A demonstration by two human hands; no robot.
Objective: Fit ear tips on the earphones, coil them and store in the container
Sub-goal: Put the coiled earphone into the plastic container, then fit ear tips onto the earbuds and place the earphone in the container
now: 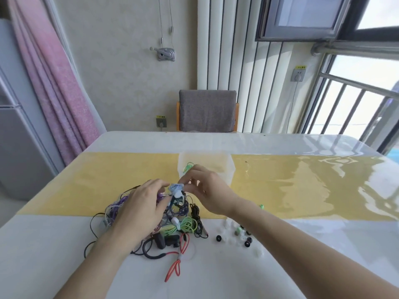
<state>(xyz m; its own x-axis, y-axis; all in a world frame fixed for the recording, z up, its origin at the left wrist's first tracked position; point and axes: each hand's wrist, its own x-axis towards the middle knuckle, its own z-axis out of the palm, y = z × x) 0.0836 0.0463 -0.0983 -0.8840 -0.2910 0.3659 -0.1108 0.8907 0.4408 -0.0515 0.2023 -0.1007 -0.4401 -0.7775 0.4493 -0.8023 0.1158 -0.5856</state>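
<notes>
Red cable (175, 264): a smooth, bendy loop lying on the white part of the table (216, 281), nearest the person.
Ear tips (236, 236): small round bits, some black, some see-through, one pale green, spread out on the white part beside the pile. The see-through ones are hard to make out.
Earphone pile (172, 221): thin cords all tangled up, purple, black, green and blue, with a chunky black piece low down. Where one cord ends and the next begins cannot be told. The left arm hides part of it.
Left hand (140, 210): over the pile, fingers bent, tips pinching the blue and white bundle (176, 189).
Blue and white bundle: soft-looking, small, held up above the pile between both hands. Its exact shape is blurry.
Right hand (207, 190): fingers curled, tips closed on the same bundle from the other side.
Container (218, 161): a clear plastic tub with soft square corners, on the yellow strip (108, 180) just behind the hands. The right hand hides its front.
Green cord (188, 167): inside the tub, only partly seen.
Chair (207, 110): grey fuzzy cloth back, behind the far edge of the table.
</notes>
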